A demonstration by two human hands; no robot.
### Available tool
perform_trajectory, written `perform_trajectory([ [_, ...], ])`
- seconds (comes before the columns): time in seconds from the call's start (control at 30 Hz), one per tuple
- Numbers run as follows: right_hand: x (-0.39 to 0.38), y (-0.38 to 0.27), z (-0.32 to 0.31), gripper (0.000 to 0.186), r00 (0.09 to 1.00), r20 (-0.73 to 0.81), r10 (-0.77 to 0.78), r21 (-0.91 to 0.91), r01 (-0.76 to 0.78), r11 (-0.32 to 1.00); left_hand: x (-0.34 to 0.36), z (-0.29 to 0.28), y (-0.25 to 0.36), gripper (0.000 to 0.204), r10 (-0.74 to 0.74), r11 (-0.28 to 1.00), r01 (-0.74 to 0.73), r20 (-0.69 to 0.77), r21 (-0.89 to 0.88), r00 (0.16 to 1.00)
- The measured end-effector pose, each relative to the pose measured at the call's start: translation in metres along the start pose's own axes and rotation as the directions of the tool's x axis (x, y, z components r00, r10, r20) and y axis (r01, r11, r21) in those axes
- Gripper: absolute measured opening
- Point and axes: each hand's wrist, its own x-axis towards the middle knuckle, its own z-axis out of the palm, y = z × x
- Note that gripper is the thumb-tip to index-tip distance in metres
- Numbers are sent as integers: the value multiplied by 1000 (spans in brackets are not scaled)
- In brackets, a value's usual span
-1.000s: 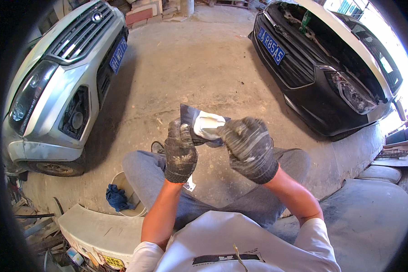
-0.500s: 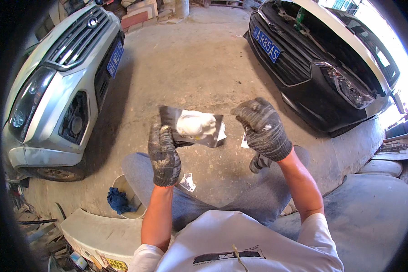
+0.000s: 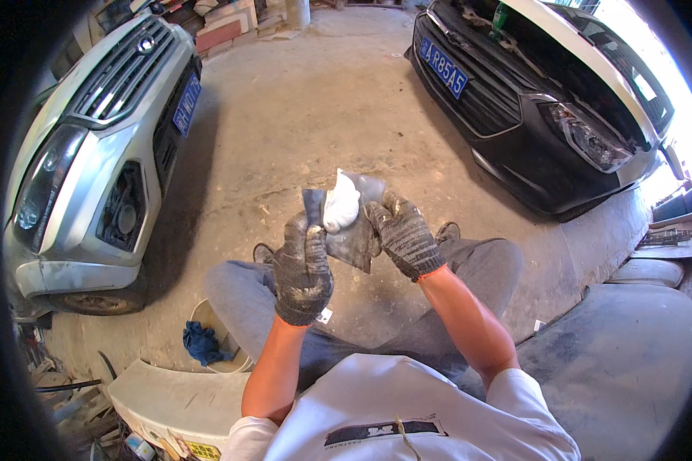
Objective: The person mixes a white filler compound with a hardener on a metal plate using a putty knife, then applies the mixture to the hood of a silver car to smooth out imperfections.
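Observation:
My left hand (image 3: 303, 273), in a dirty dark grey knit glove, grips the left part of a thin dark sheet (image 3: 350, 250) with a curled, irregular outline. On that sheet sits a lump of white material (image 3: 341, 201), smooth and creased. The fingers of my right hand (image 3: 400, 240), gloved alike, are closed on the sheet's right side, close beside the white lump. Both hands are held out over my bent legs in grey trousers (image 3: 238, 300).
A silver car (image 3: 100, 184) stands left and a black-and-white car (image 3: 500, 146) right on a concrete floor (image 3: 300, 115). Low at left are a bucket (image 3: 238, 359) with blue cloth (image 3: 201, 343) and a white panel (image 3: 161, 388). Grey panels (image 3: 607, 353) lie at right.
My right hand pulled away from the sheet half a second ago and now grips it again. The sheet has turned, and the white lump now points upright, away from me.

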Motion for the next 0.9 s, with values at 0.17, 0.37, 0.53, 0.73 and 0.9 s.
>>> perform_trajectory([
  [0.17,8,-13,-6,20,1000,-9,27,110,-26,994,-4,-2,-1,21,316,943,-307,-53,127,947],
  [0.37,6,-61,-29,16,934,-152,-323,115,341,933,-1,-18,-16,23,-291,478,336,215,-811,932],
  [0.53,-6,-72,-34,11,945,268,-189,-222,252,942,6,-15,-20,18,-197,829,159,-14,-535,980],
  [0.73,-3,-82,-46,29,605,537,-588,-591,767,250,7,-9,-27,20,-334,498,238,68,-834,940],
  [0.9,-21,-76,-26,36,471,465,-749,-674,737,46,15,11,-34,20,148,987,-122,-286,109,947],
])
